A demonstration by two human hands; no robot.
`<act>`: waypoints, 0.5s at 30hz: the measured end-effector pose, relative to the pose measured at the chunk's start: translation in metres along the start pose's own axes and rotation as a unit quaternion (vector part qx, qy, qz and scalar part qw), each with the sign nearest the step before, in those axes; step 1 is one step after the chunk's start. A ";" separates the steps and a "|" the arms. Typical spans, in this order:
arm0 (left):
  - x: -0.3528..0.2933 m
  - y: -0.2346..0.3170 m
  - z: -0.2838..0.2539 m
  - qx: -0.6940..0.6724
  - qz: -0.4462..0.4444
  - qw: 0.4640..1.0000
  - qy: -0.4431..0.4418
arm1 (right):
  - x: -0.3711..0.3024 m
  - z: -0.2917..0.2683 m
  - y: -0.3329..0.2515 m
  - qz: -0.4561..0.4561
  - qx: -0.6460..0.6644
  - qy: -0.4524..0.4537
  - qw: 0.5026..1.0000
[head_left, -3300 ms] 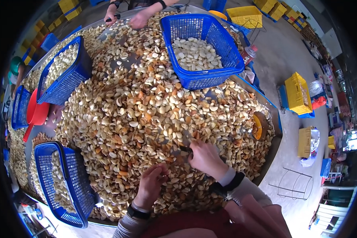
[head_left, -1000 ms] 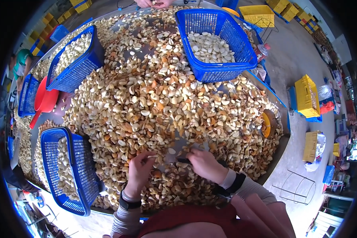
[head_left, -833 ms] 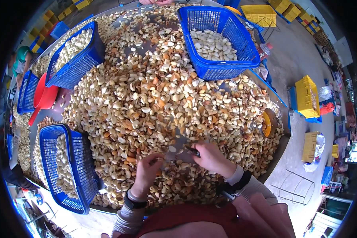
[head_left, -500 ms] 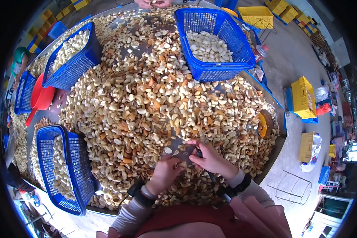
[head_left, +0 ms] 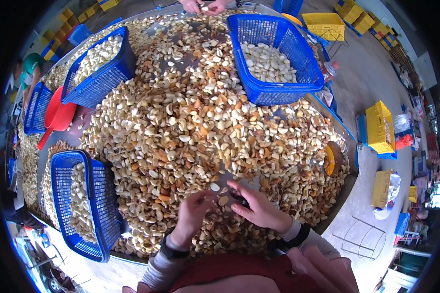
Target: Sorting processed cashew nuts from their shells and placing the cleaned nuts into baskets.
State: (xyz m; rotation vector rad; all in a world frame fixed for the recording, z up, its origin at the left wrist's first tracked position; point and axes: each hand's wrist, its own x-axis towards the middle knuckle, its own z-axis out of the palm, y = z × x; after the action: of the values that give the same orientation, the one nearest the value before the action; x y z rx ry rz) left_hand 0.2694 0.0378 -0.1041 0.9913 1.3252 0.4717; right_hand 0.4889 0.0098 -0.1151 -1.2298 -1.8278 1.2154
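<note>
A heap of small oval shell-like pieces (head_left: 151, 122), cream, tan and orange, is spread over a dark table in front of me. My left hand (head_left: 191, 215) is over its near part, fingers curled together; whatever they pinch, if anything, is hidden. Beside it, my right hand (head_left: 259, 209) points inward with a dark-handled tool (head_left: 239, 198) against its fingers; the tool's working end cannot be made out. Between the two hands are a few loose pieces, one tan piece (head_left: 223, 200) closest to the left fingertips.
Blue baskets of pale pieces stand at left (head_left: 102, 215), far left (head_left: 90, 90) and far right (head_left: 278, 93). A red scoop (head_left: 58, 115) lies at left, a yellow dish (head_left: 330, 158) at right. Across the table another person's hands (head_left: 205, 7) work. Yellow crates (head_left: 380, 128) stand on the floor.
My left hand has shifted slightly left, away from the right hand, and its fingers have lifted. The whole view has shifted a little. The other person's hands show more.
</note>
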 end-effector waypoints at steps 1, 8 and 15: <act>-0.008 0.005 -0.012 0.071 0.051 0.993 0.073 | 0.000 -0.004 0.004 0.048 -0.035 -0.004 0.998; -0.124 -0.022 -0.292 0.199 0.172 0.795 0.546 | 0.054 0.017 -0.010 0.019 -0.159 -0.003 0.987; -0.050 0.008 -0.126 0.428 0.245 0.806 0.327 | 0.114 0.074 0.013 -0.021 -0.284 -0.047 0.957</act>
State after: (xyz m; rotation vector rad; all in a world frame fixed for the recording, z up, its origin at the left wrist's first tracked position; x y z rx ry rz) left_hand 0.1414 0.0445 -0.0606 2.0919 1.9722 0.6522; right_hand 0.3871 0.0918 -0.1564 -1.4355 -2.3600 0.7499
